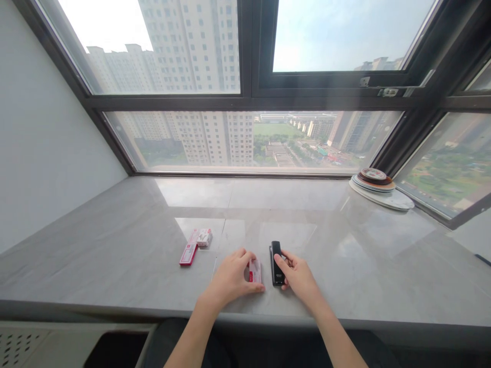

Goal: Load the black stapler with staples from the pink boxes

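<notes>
My left hand [235, 276] is curled around a small white and red box [254, 271], thumb at its near end and fingers at its far end. Part of the box is hidden behind the fingers. Just to the right, my right hand [294, 273] grips a black stapler [276, 263] from its right side, the thumb lying on top. The stapler lies lengthwise, pointing away from me. Farther left on the counter, a long flat pink and white box [189, 249] lies touching or very close to another small white box [204, 237] with red marks.
The grey marble-look counter [126, 245] runs up to the dark window frame [245, 104]. A stack of plates [374, 181] sits on a white oval board [399, 201] in the back right corner. The counter's front edge [115, 306] lies close to my forearms.
</notes>
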`<state>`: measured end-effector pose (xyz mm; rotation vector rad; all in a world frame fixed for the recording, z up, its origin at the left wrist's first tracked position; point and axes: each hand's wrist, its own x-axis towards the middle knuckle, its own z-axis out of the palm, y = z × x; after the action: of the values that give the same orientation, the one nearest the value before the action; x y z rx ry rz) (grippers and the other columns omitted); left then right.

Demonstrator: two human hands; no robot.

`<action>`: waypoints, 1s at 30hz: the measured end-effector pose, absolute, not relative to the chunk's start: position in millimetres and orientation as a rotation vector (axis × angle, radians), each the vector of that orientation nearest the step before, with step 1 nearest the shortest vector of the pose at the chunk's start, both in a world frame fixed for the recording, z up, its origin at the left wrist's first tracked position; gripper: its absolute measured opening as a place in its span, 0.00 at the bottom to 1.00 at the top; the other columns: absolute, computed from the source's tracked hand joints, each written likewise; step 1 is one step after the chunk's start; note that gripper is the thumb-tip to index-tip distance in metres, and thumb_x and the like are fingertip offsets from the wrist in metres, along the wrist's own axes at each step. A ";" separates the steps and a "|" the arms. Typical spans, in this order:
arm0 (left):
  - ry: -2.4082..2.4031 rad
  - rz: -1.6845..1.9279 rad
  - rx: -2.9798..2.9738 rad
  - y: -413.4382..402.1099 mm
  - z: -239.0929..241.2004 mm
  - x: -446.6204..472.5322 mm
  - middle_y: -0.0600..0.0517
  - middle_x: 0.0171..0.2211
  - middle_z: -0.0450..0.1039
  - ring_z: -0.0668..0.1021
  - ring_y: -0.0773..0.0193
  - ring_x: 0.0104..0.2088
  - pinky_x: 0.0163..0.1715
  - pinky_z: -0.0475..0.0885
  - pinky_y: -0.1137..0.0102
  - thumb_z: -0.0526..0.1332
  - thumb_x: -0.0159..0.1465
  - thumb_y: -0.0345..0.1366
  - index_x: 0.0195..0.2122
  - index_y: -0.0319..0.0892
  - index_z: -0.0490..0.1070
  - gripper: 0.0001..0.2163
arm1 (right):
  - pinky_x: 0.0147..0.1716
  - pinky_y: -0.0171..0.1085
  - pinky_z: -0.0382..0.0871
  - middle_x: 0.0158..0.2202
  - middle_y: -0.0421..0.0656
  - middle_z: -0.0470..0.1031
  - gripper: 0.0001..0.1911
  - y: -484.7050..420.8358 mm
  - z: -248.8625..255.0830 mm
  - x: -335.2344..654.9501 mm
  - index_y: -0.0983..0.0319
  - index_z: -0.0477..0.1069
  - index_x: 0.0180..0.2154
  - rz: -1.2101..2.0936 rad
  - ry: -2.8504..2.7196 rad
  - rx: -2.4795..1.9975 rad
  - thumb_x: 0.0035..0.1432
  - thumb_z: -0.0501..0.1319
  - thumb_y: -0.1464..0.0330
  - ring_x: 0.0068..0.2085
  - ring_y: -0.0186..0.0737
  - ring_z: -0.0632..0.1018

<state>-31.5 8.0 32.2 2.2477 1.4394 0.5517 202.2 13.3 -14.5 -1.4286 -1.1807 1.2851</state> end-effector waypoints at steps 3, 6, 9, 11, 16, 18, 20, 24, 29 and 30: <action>1.464 0.628 2.310 13.0 23.3 -10.2 0.52 0.43 0.72 0.76 0.52 0.44 0.43 0.70 0.63 0.77 0.46 0.57 0.47 0.52 0.73 0.30 | 0.17 0.37 0.74 0.24 0.35 0.63 0.37 13.8 -13.7 192.8 0.63 0.72 0.61 1.284 -1.193 -1.402 0.59 0.65 0.45 0.20 0.33 0.68; 1.440 0.646 2.318 14.6 18.8 -1.0 0.52 0.44 0.71 0.76 0.53 0.44 0.44 0.70 0.63 0.78 0.44 0.59 0.49 0.53 0.73 0.33 | 0.16 0.35 0.73 0.24 0.35 0.65 0.37 13.8 -12.1 191.5 0.63 0.73 0.60 1.277 -1.201 -1.397 0.58 0.65 0.45 0.20 0.33 0.69; 1.390 0.700 2.281 11.4 20.4 -6.1 0.51 0.48 0.71 0.76 0.53 0.48 0.48 0.70 0.62 0.73 0.53 0.60 0.57 0.56 0.71 0.32 | 0.16 0.35 0.72 0.23 0.34 0.65 0.37 13.0 -12.0 192.0 0.63 0.73 0.59 1.241 -1.198 -1.420 0.58 0.65 0.45 0.19 0.34 0.69; 1.500 0.806 2.223 8.8 22.3 -20.3 0.50 0.50 0.71 0.76 0.53 0.50 0.52 0.69 0.62 0.63 0.66 0.56 0.59 0.56 0.70 0.23 | 0.15 0.34 0.71 0.23 0.34 0.64 0.36 12.2 -12.9 191.7 0.62 0.74 0.58 1.209 -1.199 -1.441 0.58 0.65 0.44 0.19 0.34 0.69; 2.614 0.979 1.682 5.6 15.4 -94.3 0.39 0.55 0.68 0.68 0.39 0.57 0.55 0.66 0.49 0.57 0.69 0.48 0.58 0.43 0.69 0.20 | 0.15 0.33 0.71 0.25 0.34 0.61 0.35 11.3 -16.2 191.3 0.62 0.74 0.57 1.200 -1.209 -1.449 0.60 0.64 0.44 0.20 0.33 0.69; 2.780 0.835 1.532 3.2 8.6 -123.7 0.38 0.55 0.68 0.69 0.37 0.56 0.53 0.66 0.46 0.57 0.68 0.49 0.62 0.44 0.66 0.24 | 0.15 0.34 0.72 0.24 0.34 0.61 0.35 11.7 -17.4 191.7 0.62 0.73 0.58 1.211 -1.209 -1.443 0.60 0.64 0.44 0.20 0.33 0.68; 2.709 0.683 1.596 -1.3 3.2 -141.8 0.41 0.53 0.71 0.71 0.39 0.53 0.51 0.67 0.48 0.56 0.68 0.50 0.65 0.48 0.64 0.25 | 0.15 0.34 0.72 0.24 0.34 0.60 0.36 12.3 -18.4 192.1 0.62 0.72 0.59 1.221 -1.209 -1.440 0.60 0.64 0.44 0.19 0.33 0.68; 2.256 0.478 1.904 -13.1 5.9 -141.8 0.46 0.48 0.74 0.75 0.45 0.51 0.51 0.69 0.56 0.60 0.65 0.53 0.66 0.54 0.65 0.28 | 0.14 0.34 0.71 0.24 0.33 0.59 0.36 13.5 -19.5 192.3 0.62 0.71 0.59 1.227 -1.204 -1.445 0.59 0.64 0.44 0.19 0.33 0.68; 1.697 0.491 1.963 -15.4 30.2 -104.9 0.50 0.47 0.75 0.78 0.53 0.47 0.48 0.72 0.63 0.67 0.59 0.47 0.61 0.53 0.69 0.28 | 0.15 0.33 0.71 0.23 0.33 0.60 0.36 14.6 -21.3 192.3 0.62 0.71 0.58 1.221 -1.199 -1.452 0.59 0.65 0.44 0.19 0.33 0.68; 1.645 0.524 1.974 -13.2 35.1 -94.1 0.51 0.46 0.75 0.79 0.54 0.46 0.47 0.72 0.64 0.68 0.58 0.46 0.58 0.52 0.71 0.26 | 0.15 0.33 0.71 0.23 0.33 0.60 0.36 14.8 -21.6 192.2 0.62 0.71 0.58 1.219 -1.197 -1.453 0.58 0.65 0.44 0.19 0.33 0.68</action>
<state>-94.1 -13.2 35.1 1.9745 1.6449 0.5245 192.2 14.8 -21.6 -1.4528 -1.1968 1.2189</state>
